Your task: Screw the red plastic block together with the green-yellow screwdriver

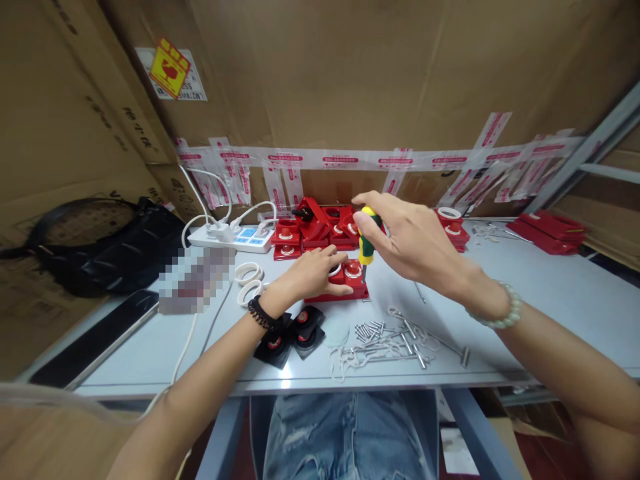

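Observation:
A screwdriver with a yellow and green handle stands almost upright in my right hand, which is closed around the handle. Its tip points down at the right end of a red box; whether it sits on a screw is too small to tell. My left hand grips the same box from the left and presses it to the table, covering much of it. A round red part with a white ring shows on top of the box. One small screw lies just in front.
More red boxes stand behind my hands. White rings, black square parts, and loose screws with metal rods lie nearer me. A power strip, a black bag and a cardboard wall border the table.

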Demonstrator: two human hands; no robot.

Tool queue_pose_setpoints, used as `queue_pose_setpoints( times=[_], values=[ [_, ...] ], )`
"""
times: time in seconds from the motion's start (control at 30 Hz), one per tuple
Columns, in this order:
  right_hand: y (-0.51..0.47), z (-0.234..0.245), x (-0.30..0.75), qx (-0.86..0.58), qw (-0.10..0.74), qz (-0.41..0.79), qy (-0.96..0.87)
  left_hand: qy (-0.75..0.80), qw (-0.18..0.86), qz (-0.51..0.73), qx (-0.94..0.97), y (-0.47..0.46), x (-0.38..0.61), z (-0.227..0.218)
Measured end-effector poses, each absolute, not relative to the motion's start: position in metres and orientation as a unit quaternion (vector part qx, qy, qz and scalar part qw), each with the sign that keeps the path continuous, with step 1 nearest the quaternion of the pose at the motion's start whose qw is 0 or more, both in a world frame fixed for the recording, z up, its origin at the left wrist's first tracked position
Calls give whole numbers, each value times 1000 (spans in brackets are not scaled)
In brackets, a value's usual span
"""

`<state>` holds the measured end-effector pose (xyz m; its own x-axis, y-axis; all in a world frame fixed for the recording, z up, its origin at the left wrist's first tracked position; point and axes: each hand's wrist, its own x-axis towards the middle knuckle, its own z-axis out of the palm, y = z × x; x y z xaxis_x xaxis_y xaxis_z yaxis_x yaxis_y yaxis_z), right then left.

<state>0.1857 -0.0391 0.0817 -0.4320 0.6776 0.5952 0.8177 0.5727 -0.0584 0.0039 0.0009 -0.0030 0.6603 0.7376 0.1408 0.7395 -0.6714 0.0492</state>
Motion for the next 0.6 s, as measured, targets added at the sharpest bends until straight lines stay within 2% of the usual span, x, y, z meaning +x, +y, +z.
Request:
queue_pose_setpoints(
  times=[0.1, 0.17, 0.3, 0.37, 0.47, 0.6],
  values=[
    [-38, 87, 197, -316, 291, -9, -903, -405, 9, -77, -911, 2, 4, -4],
    [-37, 90, 201, -326, 278, 1, -903, -407, 12, -75, -910, 2, 4, -4],
    [-35, 90, 199, -518, 255, -200, -792, -409, 6, -73, -909, 0, 4, -3],
    [-36, 88, 198, -563, 245, -249, -749, -411, 1, -74, -909, -1, 4, -1],
    [-40, 87, 202, -528, 243, -174, -795, -411, -3, -74, -909, -1, 4, -1],
    [-47, 96, 210, -375, 227, 0, -899, -405, 7, -70, -911, 1, 4, -2]
  ],
)
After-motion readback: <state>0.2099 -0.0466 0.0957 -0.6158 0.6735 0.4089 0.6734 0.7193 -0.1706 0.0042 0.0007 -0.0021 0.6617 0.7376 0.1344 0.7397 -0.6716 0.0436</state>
